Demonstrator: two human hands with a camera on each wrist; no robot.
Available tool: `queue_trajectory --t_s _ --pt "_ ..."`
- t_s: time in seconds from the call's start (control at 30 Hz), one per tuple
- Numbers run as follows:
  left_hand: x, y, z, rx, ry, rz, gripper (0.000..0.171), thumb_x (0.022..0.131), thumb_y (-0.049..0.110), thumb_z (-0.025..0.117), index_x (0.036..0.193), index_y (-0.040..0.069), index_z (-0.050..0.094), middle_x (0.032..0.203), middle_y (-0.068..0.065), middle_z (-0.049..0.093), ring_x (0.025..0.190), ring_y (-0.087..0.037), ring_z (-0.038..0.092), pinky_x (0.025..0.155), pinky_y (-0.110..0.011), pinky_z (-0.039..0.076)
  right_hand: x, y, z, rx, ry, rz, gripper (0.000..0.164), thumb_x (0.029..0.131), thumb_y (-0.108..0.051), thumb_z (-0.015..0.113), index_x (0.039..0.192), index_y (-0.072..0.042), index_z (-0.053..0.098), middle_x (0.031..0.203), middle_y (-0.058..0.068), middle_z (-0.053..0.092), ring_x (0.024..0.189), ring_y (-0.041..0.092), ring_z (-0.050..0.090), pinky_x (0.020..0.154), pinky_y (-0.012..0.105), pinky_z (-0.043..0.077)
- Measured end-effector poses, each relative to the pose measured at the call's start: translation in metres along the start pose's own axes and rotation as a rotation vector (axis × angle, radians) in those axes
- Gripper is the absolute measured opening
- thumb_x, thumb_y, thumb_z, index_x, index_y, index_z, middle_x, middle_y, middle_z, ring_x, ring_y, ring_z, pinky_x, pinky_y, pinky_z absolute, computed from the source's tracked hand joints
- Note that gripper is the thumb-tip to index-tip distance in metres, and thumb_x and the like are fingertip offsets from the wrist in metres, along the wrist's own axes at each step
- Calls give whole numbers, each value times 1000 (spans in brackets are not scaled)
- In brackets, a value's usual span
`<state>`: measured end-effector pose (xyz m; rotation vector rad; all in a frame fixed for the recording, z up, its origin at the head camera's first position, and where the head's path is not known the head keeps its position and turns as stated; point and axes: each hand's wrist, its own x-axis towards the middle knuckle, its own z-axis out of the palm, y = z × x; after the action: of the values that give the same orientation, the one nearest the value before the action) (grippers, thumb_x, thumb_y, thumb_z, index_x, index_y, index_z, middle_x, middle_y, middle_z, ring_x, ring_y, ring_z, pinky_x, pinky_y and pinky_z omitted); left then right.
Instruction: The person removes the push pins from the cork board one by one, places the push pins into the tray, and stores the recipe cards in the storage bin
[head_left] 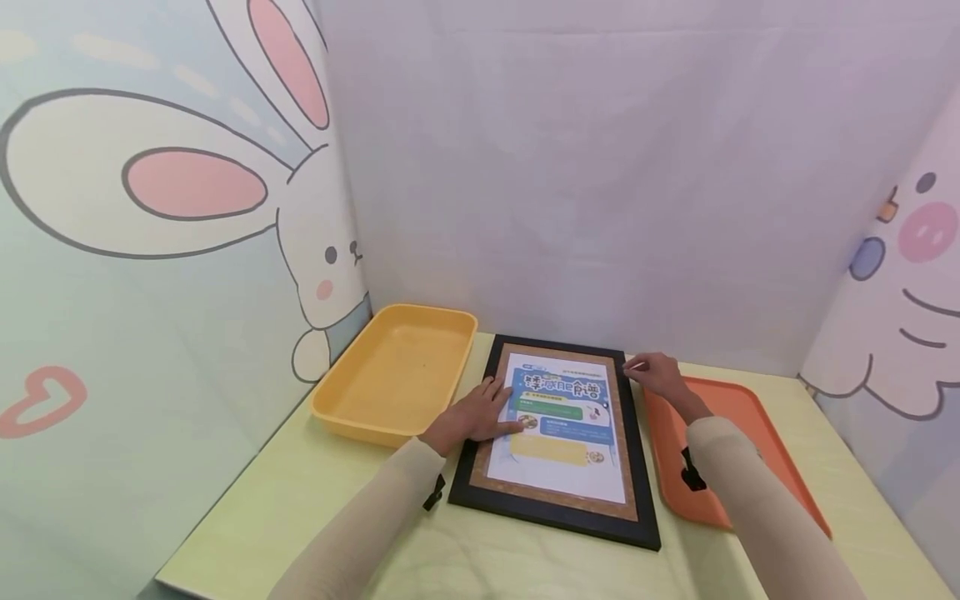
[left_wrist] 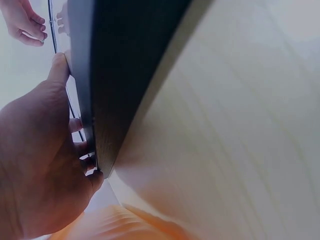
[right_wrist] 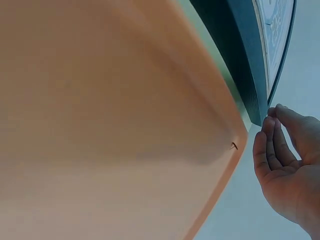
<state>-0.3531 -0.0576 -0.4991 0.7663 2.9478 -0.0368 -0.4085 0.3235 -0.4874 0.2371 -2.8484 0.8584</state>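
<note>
A black-framed cork board lies on the table with a printed sheet over its brown surface. The sheet is white, blue, green and yellow. My left hand rests on the left side of the sheet and frame, fingers spread; the left wrist view shows this hand along the dark frame edge. Above the board's upper right edge is my right hand. Its thumb and fingertips meet in the right wrist view, where the hand appears beside the frame corner; they seem to pinch something tiny, kind unclear.
To the board's left stands a deep yellow tray. An orange tray lies close to its right, under the right forearm; a small dark thing shows near its corner. A pale curtain hangs behind the table.
</note>
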Motion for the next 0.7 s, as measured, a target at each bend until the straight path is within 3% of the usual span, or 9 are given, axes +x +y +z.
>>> queue_trajectory --t_s 0.4,0.7 --pt "1 -1 0 7 2 3 94 97 78 41 166 15 26 173 -12 19 158 -31 19 125 -45 26 -9 15 -9 9 7 -57 21 99 -6 68 112 9 74 110 31 73 98 44 73 72 48 62" --pt "1 0 0 1 3 4 94 97 77 42 166 15 28 172 -12 20 158 -31 19 125 -45 26 -13 26 -9 -3 -15 6 23 100 -11 67 113 8 74 117 34 69 104 48 69 75 47 62"
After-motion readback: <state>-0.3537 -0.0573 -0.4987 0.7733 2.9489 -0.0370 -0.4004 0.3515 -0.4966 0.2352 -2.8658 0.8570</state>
